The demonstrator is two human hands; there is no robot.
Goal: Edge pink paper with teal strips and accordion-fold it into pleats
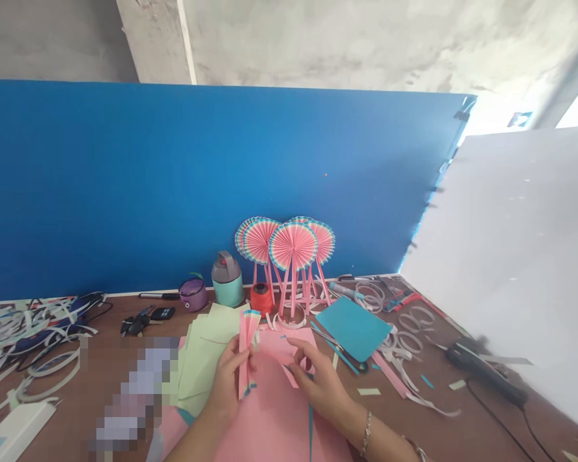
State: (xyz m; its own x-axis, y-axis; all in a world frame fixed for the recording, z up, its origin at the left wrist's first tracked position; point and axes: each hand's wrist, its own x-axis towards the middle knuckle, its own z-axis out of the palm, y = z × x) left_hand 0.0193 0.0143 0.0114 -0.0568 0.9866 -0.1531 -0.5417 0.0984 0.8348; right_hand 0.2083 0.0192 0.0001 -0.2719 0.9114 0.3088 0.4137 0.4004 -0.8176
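Observation:
My left hand (226, 375) grips a narrow pleated strip of pink paper (247, 353) with blue-edged tips, held upright. My right hand (318, 385) lies to its right, with spread fingertips resting on a pink paper flap (289, 359). Both hands are over a large pink paper sheet (274, 427). Pale green paper sheets (205, 350) lie to the left of my left hand. Right of my right hand are a teal card (354, 328) and scissors (340, 346), partly under the card.
Finished pink paper fans (293, 247) stand against a blue board (173, 179) behind a teal bottle (227, 280) and a red spool (261, 298). White paper strips (29, 327) pile at left on the brown table (96, 346). A black corded tool (486, 372) lies at right; a pixelated patch (130, 391) hides something.

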